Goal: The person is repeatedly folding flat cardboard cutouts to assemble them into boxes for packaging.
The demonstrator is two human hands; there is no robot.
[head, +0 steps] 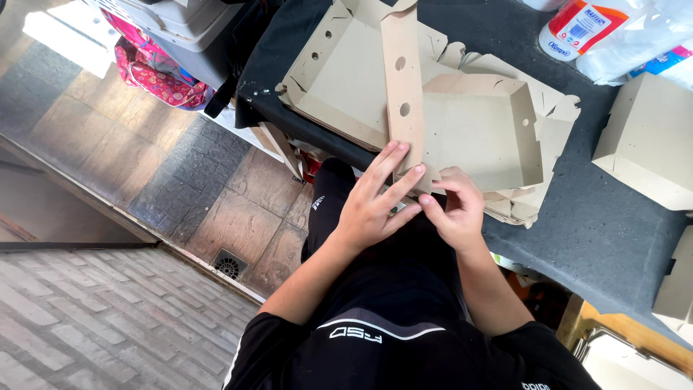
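Note:
A half-folded brown cardboard box [476, 130] with round holes lies on top of several flat cardboard blanks [339, 79] at the near edge of a dark-covered table [599, 231]. My left hand [375, 206] presses with spread fingers on the lower end of a long upright flap [402, 79]. My right hand [455, 209] pinches the box's near corner between thumb and fingers, right beside the left hand. Both hands touch the same box.
A finished cardboard box [646, 141] rests at the right. Plastic-wrapped packages and a red-and-white container [577, 29] stand at the far right. A pink patterned bag [155, 72] hangs under a grey crate at the upper left. Stone floor with a drain [229, 266] lies below.

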